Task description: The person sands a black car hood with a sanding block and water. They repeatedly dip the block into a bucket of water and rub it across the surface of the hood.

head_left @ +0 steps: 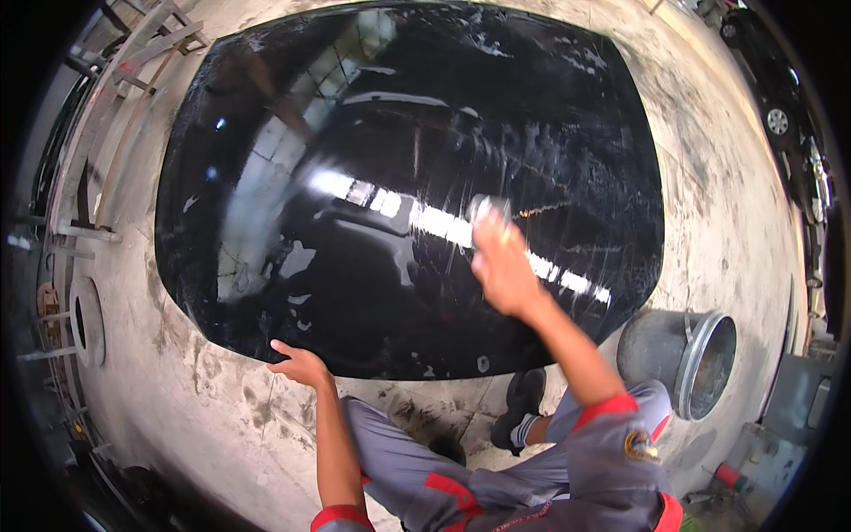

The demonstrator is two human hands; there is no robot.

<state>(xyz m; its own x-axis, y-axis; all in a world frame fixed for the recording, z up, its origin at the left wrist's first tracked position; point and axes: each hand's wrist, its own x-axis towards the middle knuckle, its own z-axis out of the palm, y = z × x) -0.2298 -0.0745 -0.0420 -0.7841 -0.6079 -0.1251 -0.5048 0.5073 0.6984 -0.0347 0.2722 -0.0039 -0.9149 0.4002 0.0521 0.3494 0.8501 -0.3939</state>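
A black car hood [372, 324] lies in front of me, its glossy surface wet and streaked with whitish smears and puddles. My left hand [301, 363] grips its near edge left of centre, thumb on top; the other fingers are partly hidden. Over the right-centre of the hood, my right hand [503, 262] is closed on a small pale pad [489, 209] and presses it against the surface. Motion blurs the pad, so its exact kind is unclear. Bright strip reflections cross the hood beside this hand.
A metal bucket [656, 355] lies on its side by my knee at the right. On the left are a wooden frame [133, 62] and a tire [87, 321] on the stained concrete floor [709, 213]. A dark car [771, 97] stands at the far right.
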